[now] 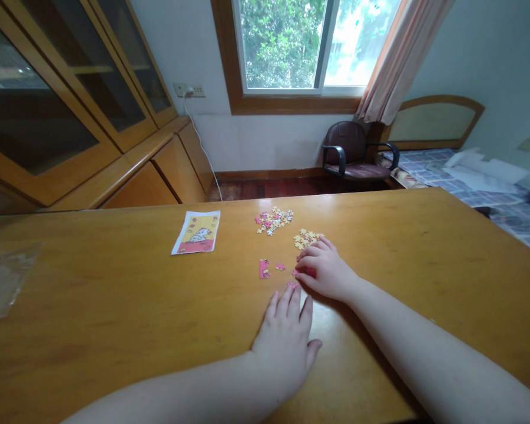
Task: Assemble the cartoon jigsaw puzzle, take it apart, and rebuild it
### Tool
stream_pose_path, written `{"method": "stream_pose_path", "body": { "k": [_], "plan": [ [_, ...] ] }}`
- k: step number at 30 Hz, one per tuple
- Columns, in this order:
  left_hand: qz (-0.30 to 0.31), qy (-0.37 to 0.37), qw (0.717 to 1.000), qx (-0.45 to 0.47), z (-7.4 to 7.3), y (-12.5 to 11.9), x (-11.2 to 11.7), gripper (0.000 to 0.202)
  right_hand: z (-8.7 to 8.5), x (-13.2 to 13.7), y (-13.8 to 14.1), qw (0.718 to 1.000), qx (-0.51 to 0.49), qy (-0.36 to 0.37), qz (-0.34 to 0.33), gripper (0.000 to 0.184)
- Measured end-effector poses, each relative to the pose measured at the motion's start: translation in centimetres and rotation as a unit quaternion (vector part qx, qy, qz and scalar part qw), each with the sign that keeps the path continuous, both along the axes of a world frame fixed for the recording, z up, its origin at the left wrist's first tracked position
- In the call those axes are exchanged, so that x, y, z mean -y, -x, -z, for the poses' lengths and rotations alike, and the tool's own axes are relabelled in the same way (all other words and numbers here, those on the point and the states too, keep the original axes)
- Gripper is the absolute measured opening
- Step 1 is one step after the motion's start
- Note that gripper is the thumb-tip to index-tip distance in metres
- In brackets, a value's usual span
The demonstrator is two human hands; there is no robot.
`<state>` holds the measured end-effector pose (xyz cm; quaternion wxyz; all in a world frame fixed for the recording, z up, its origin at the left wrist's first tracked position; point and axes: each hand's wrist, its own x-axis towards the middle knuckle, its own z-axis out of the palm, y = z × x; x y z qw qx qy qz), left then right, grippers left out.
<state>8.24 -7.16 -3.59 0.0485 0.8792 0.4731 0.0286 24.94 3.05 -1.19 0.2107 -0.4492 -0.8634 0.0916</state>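
My left hand (285, 335) lies palm down on the table with its fingers spread, its fingertips touching a pink puzzle piece (292, 284). My right hand (329, 269) arches over several pink puzzle pieces (309, 271), its fingers bent but apart; the palm partly hides these pieces. Left of its thumb are a small loose pink piece (281, 267) and a joined pink section (264, 269) with a picture on it. Beyond the right hand's fingers sits a small pile of pale yellow pieces (304, 237).
A mixed pile of puzzle pieces (274, 219) lies farther back on the wooden table (128, 294). To its left is a picture card (198, 232) with a white animal. A clear plastic bag (4, 282) rests at the left edge. Beyond stand an armchair (351, 147) and a bed (446, 165).
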Motion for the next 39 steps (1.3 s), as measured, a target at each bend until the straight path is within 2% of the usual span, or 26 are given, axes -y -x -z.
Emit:
{"method": "stream_pose_path", "body": {
  "k": [7, 14, 17, 24, 31, 39],
  "plan": [
    [-0.003, 0.011, 1.000, -0.003, -0.25, -0.08, -0.05, 0.068, 0.46, -0.27, 0.37, 0.999, -0.002, 0.033, -0.009, 0.014],
    [-0.001, 0.024, 1.000, -0.004, -0.65, -0.03, -0.09, 0.067, 0.51, -0.19, 0.58, 0.992, -0.075, 0.100, 0.016, 0.002],
    [-0.001, 0.025, 1.000, -0.004, -0.61, 0.00, -0.08, 0.068, 0.71, -0.38, 0.50, 0.988, -0.106, 0.113, 0.006, 0.012],
    [-0.001, 0.032, 0.999, -0.001, -0.68, -0.11, -0.10, 0.067, 0.13, -0.25, 0.75, 0.971, -0.155, 0.183, 0.027, 0.012],
    [-0.001, 0.027, 1.000, 0.005, -0.66, -0.06, 0.01, 0.067, 0.48, 0.01, 0.98, 0.976, -0.130, 0.175, -0.004, 0.012],
    [0.001, 0.022, 1.000, -0.004, -0.54, -0.03, 0.00, 0.068, 0.76, -0.10, 0.88, 0.989, -0.078, 0.124, -0.015, 0.012]
  ]
}}
